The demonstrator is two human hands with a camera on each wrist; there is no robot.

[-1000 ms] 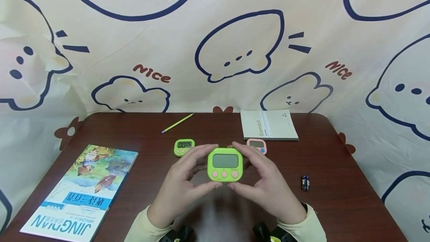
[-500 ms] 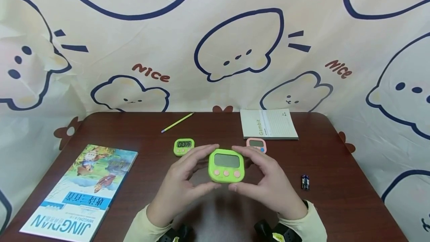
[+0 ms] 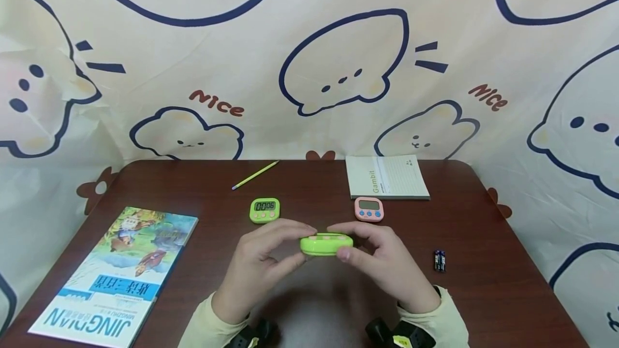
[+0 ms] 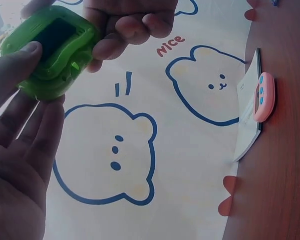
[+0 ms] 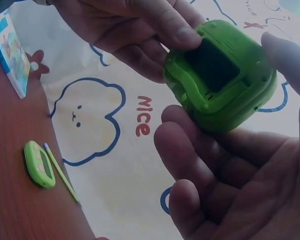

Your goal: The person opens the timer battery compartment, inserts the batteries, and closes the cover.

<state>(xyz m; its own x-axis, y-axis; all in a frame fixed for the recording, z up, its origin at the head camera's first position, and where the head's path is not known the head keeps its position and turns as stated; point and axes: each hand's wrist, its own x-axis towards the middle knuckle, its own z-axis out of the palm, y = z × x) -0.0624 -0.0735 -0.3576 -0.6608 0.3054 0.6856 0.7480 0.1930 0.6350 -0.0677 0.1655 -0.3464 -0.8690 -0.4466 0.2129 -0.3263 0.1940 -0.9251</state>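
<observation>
A green digital timer (image 3: pixel 326 245) is held between both hands above the middle of the table. In the head view it is tipped nearly edge-on, its screen hidden. Both wrist views show its back, with a dark rectangular recess (image 5: pixel 213 65). The left hand (image 3: pixel 263 265) pinches one side, thumb over the back by the recess. Opposite it, the right hand (image 3: pixel 387 267) grips the other side between thumb and fingers. Behind the hands lie a second green timer (image 3: pixel 264 210), its display lit, and a pink timer (image 3: pixel 369 209) with blue buttons and no digits showing.
Two small batteries (image 3: pixel 439 261) lie side by side on the right of the table. A picture-covered book (image 3: pixel 116 278) covers the left side. Toward the back are a yellow-green pencil (image 3: pixel 255 175) and a notebook (image 3: pixel 387 178). A patterned curtain (image 3: pixel 309 58) hangs behind the table.
The held green timer has tipped from screen facing the head camera to nearly edge-on. Both hands' upper fingers have lowered, uncovering the pink timer. The lit timer's display went from 05 to 06.
</observation>
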